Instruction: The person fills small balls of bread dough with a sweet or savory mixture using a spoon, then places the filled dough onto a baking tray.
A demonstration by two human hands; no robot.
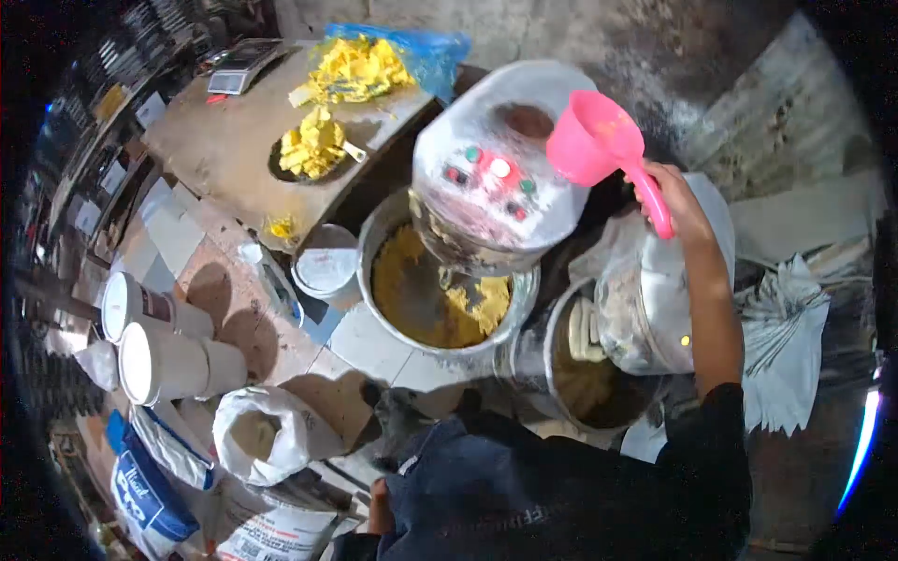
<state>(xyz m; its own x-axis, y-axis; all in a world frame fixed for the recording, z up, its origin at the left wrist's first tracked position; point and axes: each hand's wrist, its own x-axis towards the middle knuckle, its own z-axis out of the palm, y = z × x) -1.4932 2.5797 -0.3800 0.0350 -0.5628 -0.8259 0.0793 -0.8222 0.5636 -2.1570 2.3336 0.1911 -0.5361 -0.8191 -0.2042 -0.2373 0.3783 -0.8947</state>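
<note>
My right hand [666, 192] is wrapped round the handle of a pink plastic dipper [589, 150]. The dipper is raised beside the far end of a flour-dusted mixer head [505, 112], which carries red and green buttons. Beneath that head stands a large metal mixing bowl [367, 280] with yellow dough [491, 304] along its inside. Under my right arm a second mixer [645, 290] sits over another metal bowl [552, 355], holding a brownish mass. Down by my body, a small part of my left hand [380, 508] shows; its fingers cannot be made out.
On the table [215, 140] are a heap of yellow chunks [360, 70] by blue plastic, a bowl of yellow pieces [313, 145] and a scale [245, 67]. White buckets [150, 365], a lidded tub [327, 271], an open sack [271, 435] and other bags stand on the floor.
</note>
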